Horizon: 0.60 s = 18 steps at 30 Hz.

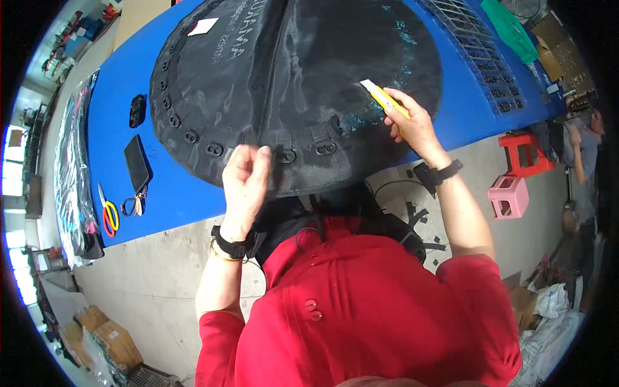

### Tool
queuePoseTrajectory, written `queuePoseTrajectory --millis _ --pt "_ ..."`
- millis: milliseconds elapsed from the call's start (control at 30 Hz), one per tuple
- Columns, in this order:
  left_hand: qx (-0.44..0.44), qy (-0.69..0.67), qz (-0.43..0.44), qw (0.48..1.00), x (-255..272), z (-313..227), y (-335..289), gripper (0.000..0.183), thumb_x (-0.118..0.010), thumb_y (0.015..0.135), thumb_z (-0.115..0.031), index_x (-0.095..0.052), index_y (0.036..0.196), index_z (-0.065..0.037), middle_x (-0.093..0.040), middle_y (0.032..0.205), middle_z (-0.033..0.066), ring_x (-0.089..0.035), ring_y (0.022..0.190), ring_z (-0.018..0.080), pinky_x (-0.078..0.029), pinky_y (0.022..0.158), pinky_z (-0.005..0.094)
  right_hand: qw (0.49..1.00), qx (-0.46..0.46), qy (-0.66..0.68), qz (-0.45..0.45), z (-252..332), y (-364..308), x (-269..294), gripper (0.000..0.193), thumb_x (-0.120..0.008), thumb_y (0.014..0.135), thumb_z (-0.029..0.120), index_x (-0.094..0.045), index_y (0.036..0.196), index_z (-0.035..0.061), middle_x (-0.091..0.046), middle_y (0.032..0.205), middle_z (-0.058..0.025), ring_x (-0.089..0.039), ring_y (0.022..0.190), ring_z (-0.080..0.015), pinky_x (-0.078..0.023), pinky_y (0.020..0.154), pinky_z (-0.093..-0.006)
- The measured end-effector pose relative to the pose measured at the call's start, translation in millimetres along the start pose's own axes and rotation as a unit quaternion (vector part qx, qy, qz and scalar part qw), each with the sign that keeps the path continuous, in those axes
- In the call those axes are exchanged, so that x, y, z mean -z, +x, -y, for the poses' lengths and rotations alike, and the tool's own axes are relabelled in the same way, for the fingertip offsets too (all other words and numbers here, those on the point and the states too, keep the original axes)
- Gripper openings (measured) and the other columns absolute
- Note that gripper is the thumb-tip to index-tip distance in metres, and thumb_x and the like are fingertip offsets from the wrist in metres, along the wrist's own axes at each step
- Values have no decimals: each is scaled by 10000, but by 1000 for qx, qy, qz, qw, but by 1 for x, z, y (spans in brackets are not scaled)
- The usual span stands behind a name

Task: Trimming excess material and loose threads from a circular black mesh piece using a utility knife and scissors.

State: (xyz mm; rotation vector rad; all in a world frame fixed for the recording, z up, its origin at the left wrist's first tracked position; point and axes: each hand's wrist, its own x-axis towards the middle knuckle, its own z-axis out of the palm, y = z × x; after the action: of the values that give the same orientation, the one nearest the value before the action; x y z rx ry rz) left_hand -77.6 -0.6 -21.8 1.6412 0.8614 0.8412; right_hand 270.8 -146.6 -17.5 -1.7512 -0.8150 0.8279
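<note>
Here's the big blue table [109, 142], and the round black mat [335, 64] takes up most of its middle, a seam running from the far side toward the near rim, which comes right up to the table's near edge, so the slack on that side is thin! Left of the mat there's more room, a broad blue strip, bounded at the far left by a plastic-wrapped bundle [74, 168] along the table's edge. Right of the mat the strip is narrower, hemmed in by a clear compartment tray [480, 58] full of small dark pieces. Down on the floor, to the mat's right, stand a red stool [525, 155] and, just nearer, a pink stool [509, 195]. Now the hands: the left hand [247, 174] is at the mat's near rim, fingers curled in, thumb beside them, and I can't tell whether it pinches anything. The right hand [412, 126], over the mat's right half, pinches a utility knife between thumb and fingers. Left of the mat's near part lie the scissors [108, 209] and a dark phone [137, 163]; the yellow knife [390, 103] points its blade toward the seam, contact unclear. A small black case [137, 111] sits just beside the mat's left rim, a white slip [202, 26] lies on its far left, and little black loops [191, 136] line that rim.
</note>
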Motion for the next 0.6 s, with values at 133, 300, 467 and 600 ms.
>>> queuePoseTrajectory --millis 133,300,467,600 --pt "-45 113 45 992 -30 -26 3 146 -717 1045 -141 -616 974 -63 -579 800 -68 -486 716 19 -410 630 214 1000 16 14 10 -4 1 -1 455 -639 1074 231 -590 1517 137 -679 893 6 -622 666 -43 -532 557 -210" --pt "-68 212 58 973 -58 -32 4 167 -753 988 -139 -632 1032 -33 -623 842 57 -606 754 149 -521 709 325 999 28 33 25 -3 -5 -1 470 -662 1060 230 -593 1512 124 -690 910 -4 -625 676 -44 -529 574 -210" --pt "-161 293 78 939 -75 -39 -10 161 -725 961 -94 -698 1108 -35 -667 1075 168 -696 983 390 -575 839 454 999 34 39 4 1 -12 3 481 -694 1046 224 -596 1495 84 -714 941 -24 -636 698 -47 -528 594 -212" --pt "-179 322 110 923 -76 -26 -21 237 -730 945 -85 -711 1177 -42 -674 1147 155 -704 1010 376 -595 858 447 998 35 52 30 -4 -8 6 475 -691 1054 229 -594 1490 66 -725 963 -35 -645 707 -54 -531 595 -219"
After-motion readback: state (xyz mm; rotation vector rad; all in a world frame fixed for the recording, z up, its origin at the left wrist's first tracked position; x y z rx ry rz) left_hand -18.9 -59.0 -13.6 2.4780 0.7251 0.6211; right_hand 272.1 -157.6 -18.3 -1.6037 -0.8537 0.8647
